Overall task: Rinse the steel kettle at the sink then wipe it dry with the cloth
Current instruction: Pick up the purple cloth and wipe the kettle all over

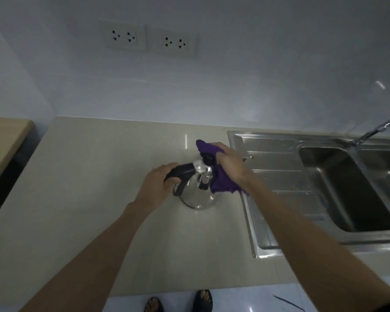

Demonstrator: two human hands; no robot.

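left hand (161,180): wrapped tight round the black plastic handle (180,174)
right hand (229,162): closed on the soft purple cloth (221,182), pressing it to the side
shiny steel kettle (198,190): upright on the beige surface (99,176), beside the steel sink (347,190)
feel: probably wet, slick, light; handle's the safe hold

Left hand (158,183) grips steel kettle (198,190) handle on counter (99,176); right hand (230,163) presses purple cloth (221,183) against its right side, sink (279,176) further right.
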